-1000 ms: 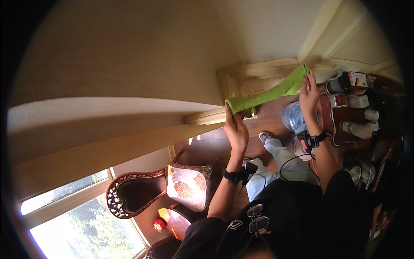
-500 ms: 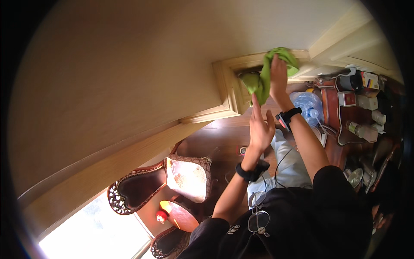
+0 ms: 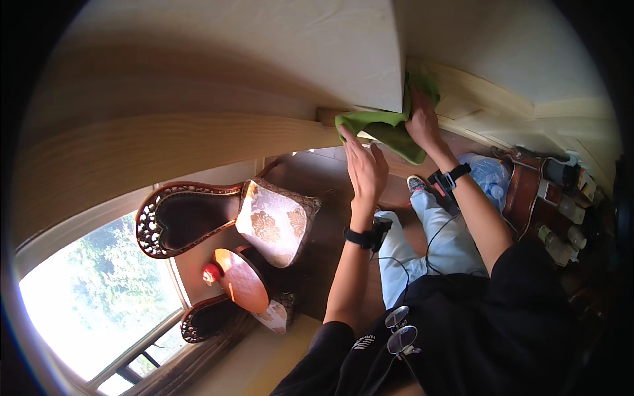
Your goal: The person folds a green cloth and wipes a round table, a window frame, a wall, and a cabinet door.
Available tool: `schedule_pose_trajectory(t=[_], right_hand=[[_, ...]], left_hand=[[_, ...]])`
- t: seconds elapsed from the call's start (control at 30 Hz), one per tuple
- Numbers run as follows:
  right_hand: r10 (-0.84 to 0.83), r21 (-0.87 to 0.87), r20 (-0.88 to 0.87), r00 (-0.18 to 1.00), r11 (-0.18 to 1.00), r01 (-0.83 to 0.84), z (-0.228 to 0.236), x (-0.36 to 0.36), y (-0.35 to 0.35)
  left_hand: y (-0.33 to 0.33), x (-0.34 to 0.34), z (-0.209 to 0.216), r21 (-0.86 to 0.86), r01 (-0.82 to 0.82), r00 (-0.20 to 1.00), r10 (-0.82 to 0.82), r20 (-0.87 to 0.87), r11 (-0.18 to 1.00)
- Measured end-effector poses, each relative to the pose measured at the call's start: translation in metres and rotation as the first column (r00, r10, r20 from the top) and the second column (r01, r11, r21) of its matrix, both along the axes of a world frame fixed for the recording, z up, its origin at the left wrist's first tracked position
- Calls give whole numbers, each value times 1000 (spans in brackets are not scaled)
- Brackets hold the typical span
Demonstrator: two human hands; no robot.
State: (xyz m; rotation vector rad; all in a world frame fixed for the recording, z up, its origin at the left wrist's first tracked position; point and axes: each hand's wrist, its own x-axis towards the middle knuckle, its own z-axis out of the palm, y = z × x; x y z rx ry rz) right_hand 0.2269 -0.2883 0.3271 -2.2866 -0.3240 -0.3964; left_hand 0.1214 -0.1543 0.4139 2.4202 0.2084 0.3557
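Observation:
A green cloth (image 3: 389, 130) lies bunched and stretched against the pale corner edge of a cream panel (image 3: 350, 53) and its wooden trim. My right hand (image 3: 422, 122) presses on the cloth's far right part, its fingers bent into the fabric and partly hidden by it. To the left, my left hand (image 3: 365, 170) reaches up with straight fingers, their tips against the cloth's left end. Its thumb stands apart from the fingers. Both wrists wear black bands.
A carved chair (image 3: 188, 221) with a floral seat stands at left, beside a round wooden table (image 3: 241, 280) bearing a red object. Beyond is a bright window (image 3: 105, 284). At right, a dark red-brown cabinet (image 3: 522, 191) carries boxes and bottles, near a large clear blue-tinted bottle (image 3: 489, 178).
My view has shifted, showing more window and the panel's corner edge. My left hand has moved left along the trim, spreading the cloth; my right hand stays on its far right part.

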Motion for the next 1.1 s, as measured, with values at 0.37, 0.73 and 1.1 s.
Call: schedule_pose_trajectory(t=[0.37, 0.73, 1.1], right_hand=[[164, 280, -358, 919, 958, -62, 37, -146, 33], [69, 636, -330, 941, 754, 168, 98, -118, -59], [-45, 408, 450, 892, 899, -160, 344, -1, -108]], left_hand=[[40, 69, -101, 284, -334, 942, 318, 104, 899], [-31, -37, -49, -414, 42, 954, -159, -253, 909], [33, -28, 211, -673, 344, 895, -13, 446, 655]])
